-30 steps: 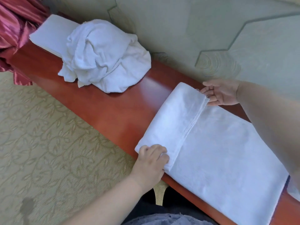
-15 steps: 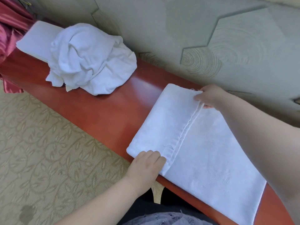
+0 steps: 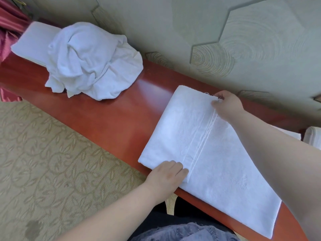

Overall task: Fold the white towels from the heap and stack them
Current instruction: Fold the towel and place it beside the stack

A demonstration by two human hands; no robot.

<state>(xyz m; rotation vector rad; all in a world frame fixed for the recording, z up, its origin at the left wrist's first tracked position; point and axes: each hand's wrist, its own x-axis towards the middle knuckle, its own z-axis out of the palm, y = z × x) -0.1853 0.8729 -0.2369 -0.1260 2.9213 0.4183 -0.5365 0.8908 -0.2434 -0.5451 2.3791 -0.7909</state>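
- On the bench (image 3: 107,119), straight ahead of the person, one towel (image 3: 225,171) lies flat. Its left part is turned over onto the middle as a flap, and the flap's hem runs across the width.
- The right hand (image 3: 225,105) pinches the far end of that hem, its fingers (image 3: 215,101) curled tight on the cloth.
- The left hand (image 3: 166,174) holds the near end. Its fingers (image 3: 180,168) are bent over the flap at the bench's front edge, with the thumb hidden beneath.
- The heap (image 3: 93,63) sits well apart at the left end of the bench, still crumpled. It partly covers a flat folded piece (image 3: 29,42).
- Progress: this towel looks to be in mid-fold. The right part lies open, so at least one more fold seems due before it can be stacked.
- White folded edges (image 3: 312,138) show past the right arm. They may be the stack, but too little is visible to be sure.
- Left to do: finish this towel, stack it, then work through the heap, which seems to hold several more.
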